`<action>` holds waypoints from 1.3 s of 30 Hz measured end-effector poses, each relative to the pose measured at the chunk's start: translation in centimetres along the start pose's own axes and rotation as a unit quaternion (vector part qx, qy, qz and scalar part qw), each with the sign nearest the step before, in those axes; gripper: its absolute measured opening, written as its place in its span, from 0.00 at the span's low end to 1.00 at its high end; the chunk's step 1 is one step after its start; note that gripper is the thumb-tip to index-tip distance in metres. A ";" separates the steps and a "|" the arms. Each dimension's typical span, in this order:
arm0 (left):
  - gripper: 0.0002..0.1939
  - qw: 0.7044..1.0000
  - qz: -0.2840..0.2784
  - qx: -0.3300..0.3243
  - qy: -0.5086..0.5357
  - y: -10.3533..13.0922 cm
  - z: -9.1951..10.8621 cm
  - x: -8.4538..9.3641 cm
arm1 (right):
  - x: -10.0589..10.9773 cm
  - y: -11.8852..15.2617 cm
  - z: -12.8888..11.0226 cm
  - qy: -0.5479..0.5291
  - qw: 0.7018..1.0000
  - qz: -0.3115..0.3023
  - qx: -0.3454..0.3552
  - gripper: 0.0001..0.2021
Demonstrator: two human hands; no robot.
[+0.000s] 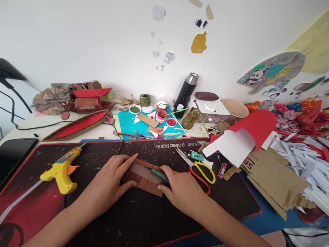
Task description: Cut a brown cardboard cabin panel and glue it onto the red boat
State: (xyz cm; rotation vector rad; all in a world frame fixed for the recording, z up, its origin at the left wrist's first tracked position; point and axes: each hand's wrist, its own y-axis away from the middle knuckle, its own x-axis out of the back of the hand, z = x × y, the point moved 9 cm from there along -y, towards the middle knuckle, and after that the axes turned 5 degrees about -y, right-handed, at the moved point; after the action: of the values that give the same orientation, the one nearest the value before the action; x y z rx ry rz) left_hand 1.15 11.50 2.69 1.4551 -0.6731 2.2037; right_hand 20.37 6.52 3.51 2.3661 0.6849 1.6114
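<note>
Surface: dark mat [144, 219] with red edging, lying on the table.
Workpiece: brown strip [151, 188], on the mat toward its far edge, around mid-width; slanted, its right end nearer the person.
On workpiece: pale grey band [142, 174] running lengthwise; material cannot be told.
Left hand [113, 175]: grasping the left end of the strip, fingers at its far side, thumb at its near side.
Right hand [182, 188]: grasping a green tool [159, 175] between thumb and index finger, thumb tip on the strip's right end. Tool type unclear; rear part hidden by the hand.
Mat, left part: yellow glue gun [61, 171], nozzle pointing to the far edge.
Mat, far right part: scissors [190, 163], blades parted, beside a teal box [196, 156]; pink lighter [221, 170] further right.
Mat, right edge: cardboard sheet [277, 181] overlapping it.
Table, beyond mat's far edge: boat model [77, 127] at left; black flask [186, 92] right of centre, leaning in view.
</note>
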 end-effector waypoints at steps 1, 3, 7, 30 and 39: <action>0.37 1.000 -0.004 -0.012 0.001 -0.2 0.1 0.0 | 0.1 0.0 0.0 -0.004 1.000 0.004 0.000 0.21; 0.38 0.999 -0.017 -0.045 0.010 -0.7 0.4 0.1 | 0.1 0.0 0.1 -0.011 1.000 0.010 -0.002 0.21; 0.35 0.998 -0.040 -0.039 0.018 -1.2 0.2 0.2 | 0.0 0.0 0.6 -0.012 1.000 0.026 -0.005 0.17; 0.19 0.733 0.068 0.355 0.576 -2.1 -5.1 4.0 | 2.5 -5.3 1.2 -0.373 0.918 0.123 0.046 0.15; 0.31 0.765 0.008 0.272 0.584 -5.8 -1.5 -0.2 | 4.5 -8.9 0.7 -0.680 0.720 0.086 0.111 0.22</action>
State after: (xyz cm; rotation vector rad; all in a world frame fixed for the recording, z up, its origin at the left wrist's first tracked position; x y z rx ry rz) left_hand 3.50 17.03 3.00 -0.0241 0.4206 2.8070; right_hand 20.05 16.49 3.33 2.8992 0.2704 -0.5020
